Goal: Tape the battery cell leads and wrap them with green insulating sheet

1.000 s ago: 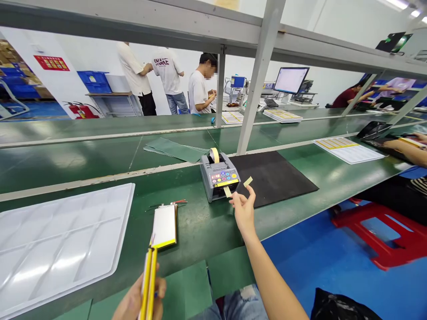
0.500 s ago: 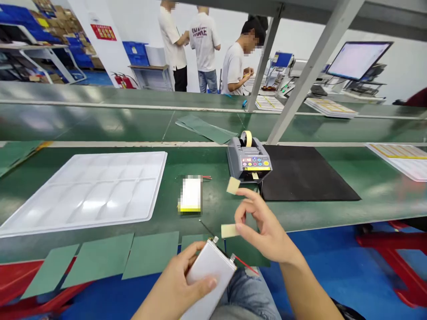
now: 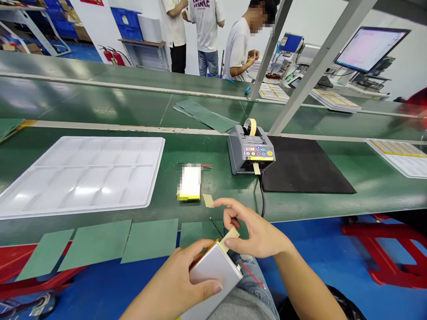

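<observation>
My left hand (image 3: pixel 180 280) is closed around a silver flat battery pack (image 3: pixel 216 276), thumb on its broad face, its wired end tilted up and away. A black wire and a red wire (image 3: pixel 254 276) stick out from that end. With its thumb, my right hand (image 3: pixel 258 233) holds a short piece of cream tape (image 3: pixel 231 237) against the left corner of the wired end. A second tape piece (image 3: pixel 208 201) clings to the right index fingertip, held out over the bench. Behind it lies another battery (image 3: pixel 190 182), partly blurred, with a yellow edge and thin wires.
A grey tape dispenser (image 3: pixel 250 151) with a tape tab sticking out stands beside a black mat (image 3: pixel 307 166). On the left lies a white compartment tray (image 3: pixel 100 164). Green sheets (image 3: pixel 150 240) overhang the front edge. Red stools (image 3: pixel 376 231) stand below; people work beyond the bench.
My right hand has moved left and brought the thumb's tape piece onto the battery's wired end. The fingertip tape moved left and down too. The view has tilted downward.
</observation>
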`<control>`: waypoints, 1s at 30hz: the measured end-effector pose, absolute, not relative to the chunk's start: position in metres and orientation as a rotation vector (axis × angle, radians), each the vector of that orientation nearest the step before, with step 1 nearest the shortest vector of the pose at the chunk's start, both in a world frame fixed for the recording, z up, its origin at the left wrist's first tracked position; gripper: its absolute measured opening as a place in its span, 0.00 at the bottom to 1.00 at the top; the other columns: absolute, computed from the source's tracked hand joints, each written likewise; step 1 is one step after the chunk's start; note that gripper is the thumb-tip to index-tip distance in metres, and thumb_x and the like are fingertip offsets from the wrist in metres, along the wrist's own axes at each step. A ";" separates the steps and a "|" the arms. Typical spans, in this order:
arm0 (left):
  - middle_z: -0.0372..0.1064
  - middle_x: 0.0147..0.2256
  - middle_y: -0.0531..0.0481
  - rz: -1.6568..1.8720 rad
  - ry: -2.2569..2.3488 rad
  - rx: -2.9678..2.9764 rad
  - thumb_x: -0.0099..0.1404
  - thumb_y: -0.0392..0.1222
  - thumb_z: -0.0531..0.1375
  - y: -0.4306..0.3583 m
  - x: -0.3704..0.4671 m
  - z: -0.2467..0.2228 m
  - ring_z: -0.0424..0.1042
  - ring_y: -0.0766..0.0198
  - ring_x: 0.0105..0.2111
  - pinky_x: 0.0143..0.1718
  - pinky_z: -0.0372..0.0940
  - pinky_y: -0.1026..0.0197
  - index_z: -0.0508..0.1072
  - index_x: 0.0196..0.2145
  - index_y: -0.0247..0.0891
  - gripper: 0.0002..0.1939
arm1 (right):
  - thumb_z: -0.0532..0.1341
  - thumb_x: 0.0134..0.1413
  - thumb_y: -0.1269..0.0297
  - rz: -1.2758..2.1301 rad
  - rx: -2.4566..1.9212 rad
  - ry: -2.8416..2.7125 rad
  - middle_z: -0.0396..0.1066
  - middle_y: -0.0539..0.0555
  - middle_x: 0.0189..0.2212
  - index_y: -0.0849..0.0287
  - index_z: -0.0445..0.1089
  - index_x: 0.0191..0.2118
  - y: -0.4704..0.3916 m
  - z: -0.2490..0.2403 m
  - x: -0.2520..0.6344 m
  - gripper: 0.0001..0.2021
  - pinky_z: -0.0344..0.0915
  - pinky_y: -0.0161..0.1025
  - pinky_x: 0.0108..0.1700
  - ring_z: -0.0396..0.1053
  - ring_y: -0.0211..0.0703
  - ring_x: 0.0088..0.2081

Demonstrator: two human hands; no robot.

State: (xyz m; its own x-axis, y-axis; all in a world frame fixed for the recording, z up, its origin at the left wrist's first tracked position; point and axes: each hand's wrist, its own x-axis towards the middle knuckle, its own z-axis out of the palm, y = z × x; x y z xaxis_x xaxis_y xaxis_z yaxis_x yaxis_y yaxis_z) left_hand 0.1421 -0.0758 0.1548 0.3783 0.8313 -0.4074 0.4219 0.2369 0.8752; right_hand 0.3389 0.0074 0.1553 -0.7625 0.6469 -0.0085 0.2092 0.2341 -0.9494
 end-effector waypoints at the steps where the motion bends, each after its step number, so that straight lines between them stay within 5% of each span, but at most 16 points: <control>1: 0.75 0.35 0.52 0.411 1.244 1.384 0.54 0.48 0.63 -0.076 0.142 0.155 0.71 0.58 0.35 0.37 0.64 0.62 0.70 0.48 0.43 0.24 | 0.60 0.45 0.74 1.527 -0.796 -2.136 0.54 0.43 0.26 0.49 0.51 0.57 0.008 0.155 0.339 0.33 0.52 0.35 0.30 0.52 0.34 0.26; 12: 0.76 0.36 0.54 0.447 1.426 1.409 0.53 0.46 0.62 -0.082 0.145 0.144 0.71 0.56 0.34 0.34 0.64 0.62 0.71 0.48 0.49 0.22 | 0.62 0.44 0.67 1.141 -1.068 -2.387 0.60 0.46 0.30 0.48 0.45 0.61 0.002 0.160 0.335 0.39 0.59 0.42 0.41 0.59 0.39 0.31; 18: 0.76 0.37 0.52 0.379 1.529 1.405 0.56 0.47 0.60 -0.082 0.149 0.139 0.72 0.57 0.32 0.32 0.64 0.62 0.67 0.51 0.46 0.23 | 0.64 0.45 0.66 0.984 -0.997 -2.152 0.60 0.55 0.49 0.49 0.40 0.63 -0.007 0.147 0.336 0.43 0.60 0.49 0.50 0.61 0.47 0.47; 24: 0.77 0.34 0.56 0.490 1.663 1.577 0.58 0.48 0.60 -0.090 0.150 0.126 0.74 0.58 0.29 0.30 0.64 0.62 0.67 0.49 0.49 0.20 | 0.61 0.51 0.73 0.899 -0.967 -1.867 0.70 0.46 0.31 0.46 0.49 0.59 -0.024 0.142 0.333 0.32 0.67 0.41 0.41 0.68 0.39 0.33; 30: 0.78 0.33 0.53 0.517 1.624 1.972 0.64 0.52 0.55 -0.093 0.147 0.110 0.77 0.59 0.27 0.23 0.62 0.65 0.61 0.53 0.47 0.21 | 0.65 0.47 0.71 1.253 -1.187 -1.718 0.74 0.43 0.31 0.44 0.53 0.57 -0.027 0.144 0.329 0.32 0.67 0.42 0.44 0.70 0.38 0.34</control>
State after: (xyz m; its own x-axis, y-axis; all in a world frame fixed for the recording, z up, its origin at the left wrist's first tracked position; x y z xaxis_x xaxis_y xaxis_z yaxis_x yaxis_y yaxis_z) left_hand 0.1470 -0.0929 0.1096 0.2045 0.9781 -0.0384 0.7757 -0.1380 0.6158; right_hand 0.3290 -0.0268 0.1441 -0.3425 0.9394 0.0165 0.2713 0.1157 -0.9555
